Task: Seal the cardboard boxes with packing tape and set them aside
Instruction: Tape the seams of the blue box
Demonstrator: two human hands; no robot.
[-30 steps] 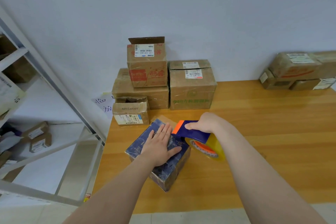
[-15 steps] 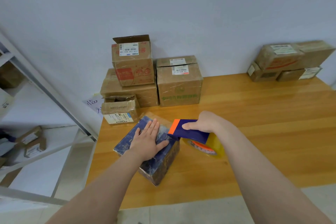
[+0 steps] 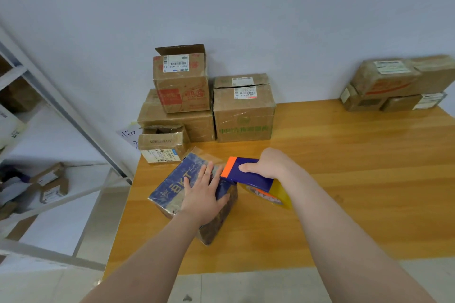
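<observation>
The blue box (image 3: 172, 187), at centre frame on the table (image 3: 344, 167), is pinned by the left hand (image 3: 200, 198), laid flat with fingers spread. At the box's right edge the tape dispenser (image 3: 248, 176) is gripped by the right hand (image 3: 267, 165), fingers curled round it. Were the press slackened, the box could be dragged and the tape laid crooked or wrinkled. The box is set askew, its long axis seemingly running from lower left to upper right.

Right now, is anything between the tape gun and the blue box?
Nothing visible. The tape gun, held by the right hand, sits right at the blue box, beside the left hand pressing down.
</observation>
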